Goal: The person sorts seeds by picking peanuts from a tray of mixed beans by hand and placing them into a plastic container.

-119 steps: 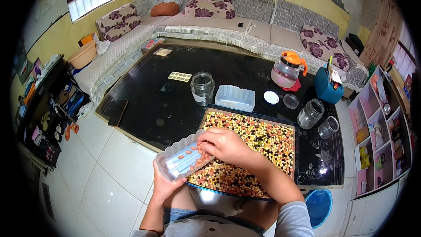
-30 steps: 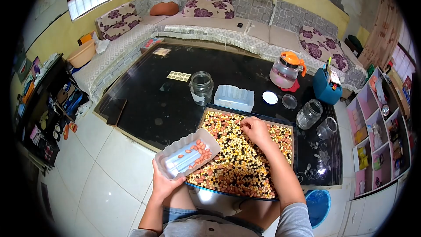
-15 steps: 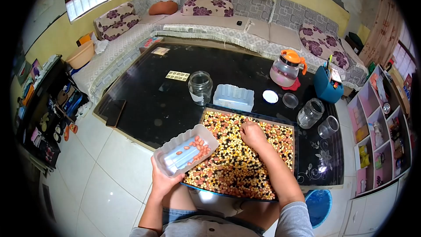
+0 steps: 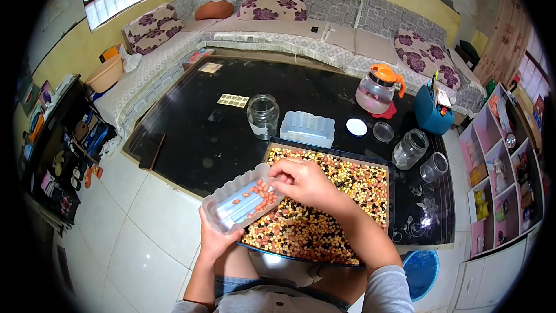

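By the tray's left edge (image 4: 389, 203), tub (image 4: 227, 213) with peanuts (image 4: 267, 197) is held by left hand (image 4: 216, 236); right hand (image 4: 303, 182) is curled at its rim, grip can't be told. Drop-in step, seemingly; release called for.

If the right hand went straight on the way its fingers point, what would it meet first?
Probably the translucent container held in the left hand, though the hand's height over it is hard to judge.
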